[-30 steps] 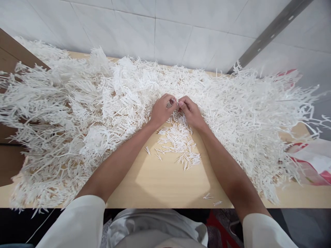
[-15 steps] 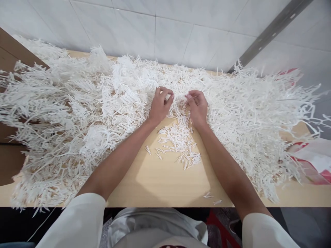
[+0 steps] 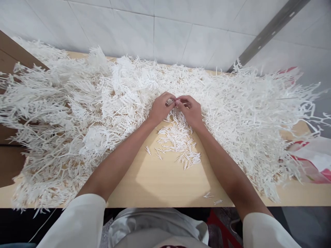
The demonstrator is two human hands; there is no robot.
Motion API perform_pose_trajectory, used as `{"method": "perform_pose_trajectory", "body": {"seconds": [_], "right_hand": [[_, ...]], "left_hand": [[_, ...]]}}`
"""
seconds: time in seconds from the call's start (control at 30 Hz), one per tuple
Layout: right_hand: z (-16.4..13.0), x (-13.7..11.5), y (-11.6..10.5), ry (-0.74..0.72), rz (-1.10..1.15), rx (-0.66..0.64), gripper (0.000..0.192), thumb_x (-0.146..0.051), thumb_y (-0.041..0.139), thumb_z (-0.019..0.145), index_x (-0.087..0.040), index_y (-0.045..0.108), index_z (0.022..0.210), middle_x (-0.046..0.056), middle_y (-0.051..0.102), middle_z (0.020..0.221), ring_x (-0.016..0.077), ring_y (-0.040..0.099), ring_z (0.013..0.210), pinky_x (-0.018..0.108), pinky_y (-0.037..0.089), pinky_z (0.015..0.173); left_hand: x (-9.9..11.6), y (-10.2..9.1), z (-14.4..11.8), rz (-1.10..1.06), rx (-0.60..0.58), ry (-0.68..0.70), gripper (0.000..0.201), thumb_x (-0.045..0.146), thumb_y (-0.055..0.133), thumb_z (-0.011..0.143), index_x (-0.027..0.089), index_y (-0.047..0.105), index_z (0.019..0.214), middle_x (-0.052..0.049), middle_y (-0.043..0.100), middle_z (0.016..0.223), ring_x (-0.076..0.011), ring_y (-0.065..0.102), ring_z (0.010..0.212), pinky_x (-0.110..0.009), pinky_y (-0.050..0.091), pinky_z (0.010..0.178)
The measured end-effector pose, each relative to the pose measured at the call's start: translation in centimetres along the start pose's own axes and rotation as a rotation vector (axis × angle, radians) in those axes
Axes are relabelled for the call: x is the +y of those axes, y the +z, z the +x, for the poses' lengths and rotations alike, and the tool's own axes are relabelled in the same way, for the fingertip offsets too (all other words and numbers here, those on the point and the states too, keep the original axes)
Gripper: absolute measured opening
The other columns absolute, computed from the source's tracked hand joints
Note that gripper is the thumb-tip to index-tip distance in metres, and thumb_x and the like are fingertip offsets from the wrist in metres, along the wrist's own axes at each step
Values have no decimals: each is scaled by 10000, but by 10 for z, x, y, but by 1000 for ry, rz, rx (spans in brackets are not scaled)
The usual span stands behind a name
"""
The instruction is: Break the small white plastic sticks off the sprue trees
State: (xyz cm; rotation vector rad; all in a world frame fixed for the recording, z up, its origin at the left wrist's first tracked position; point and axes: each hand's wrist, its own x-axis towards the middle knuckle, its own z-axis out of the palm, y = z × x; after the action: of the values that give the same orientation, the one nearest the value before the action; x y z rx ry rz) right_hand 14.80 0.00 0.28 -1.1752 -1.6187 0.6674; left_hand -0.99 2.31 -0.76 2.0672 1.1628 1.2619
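My left hand (image 3: 160, 109) and my right hand (image 3: 190, 111) meet fingertip to fingertip at the near edge of a huge heap of white plastic branched sprues (image 3: 77, 103). Between the pinched fingers of both hands sits a small white plastic piece (image 3: 175, 102), mostly hidden by the fingers. Just below the hands lies a little pile of short white detached sticks (image 3: 179, 141) on the light wooden table (image 3: 160, 182).
The white heap spreads across the whole table, left to right, up to the tiled wall (image 3: 170, 31). A red and white plastic bag (image 3: 310, 162) lies at the right edge. A few loose sticks (image 3: 212, 198) rest near the front edge.
Half a second ago my hands were apart over the heap; they have come back together with fingertips touching, as they were one second ago.
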Motion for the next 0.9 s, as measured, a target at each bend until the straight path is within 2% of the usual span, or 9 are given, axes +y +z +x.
{"method": "perform_pose_trajectory", "body": {"seconds": [0.1,0.33,0.53,0.6,0.7,0.77,0.9], "right_hand": [[0,-2,-1,-54,-64,30,301,-557,597,848,-264,661,873,13,644,934,143,605,851,295,525,729],[0,-3,-5,-201,-75,13,258,-517,560,891,-270,624,850,27,606,955,175,575,941,352,493,821],[0,-3,-6,-227,-69,-30,281,-539,559,883,-269,614,829,25,614,980,186,586,974,400,478,916],[-2,-6,-4,-260,-80,-77,282,-535,536,897,-274,620,833,27,625,986,191,585,1004,412,468,948],[-5,-11,-1,-335,-125,-171,265,-511,533,907,-280,645,841,26,654,998,192,582,1035,419,455,980],[-6,-11,-1,-312,-137,-102,264,-512,552,898,-278,663,846,25,657,999,185,589,1013,397,481,933],[-2,3,-4,-71,-80,224,371,-596,552,863,-271,672,995,21,634,943,149,601,850,314,510,730]], "left_hand": [[0,1,0,6,-7,8,172,392,592,897,226,628,870,-14,662,932,-130,601,866,-266,487,751],[8,2,-4,150,-51,7,168,359,554,908,232,655,862,-13,673,900,-150,600,817,-280,438,702],[5,1,-4,139,-99,36,196,364,524,920,230,647,849,-5,671,863,-149,595,801,-279,428,696],[2,0,-2,105,-36,-15,202,332,507,927,217,622,807,-7,658,823,-139,582,766,-278,432,688],[-2,0,1,68,135,-116,196,262,495,927,202,560,751,-8,623,772,-123,554,718,-270,436,670],[-4,0,2,58,130,-84,175,257,511,921,201,546,760,-7,617,788,-115,549,722,-263,441,672],[-2,1,1,42,60,1,139,278,500,938,205,594,865,-20,651,901,-114,579,805,-244,456,685]]}}
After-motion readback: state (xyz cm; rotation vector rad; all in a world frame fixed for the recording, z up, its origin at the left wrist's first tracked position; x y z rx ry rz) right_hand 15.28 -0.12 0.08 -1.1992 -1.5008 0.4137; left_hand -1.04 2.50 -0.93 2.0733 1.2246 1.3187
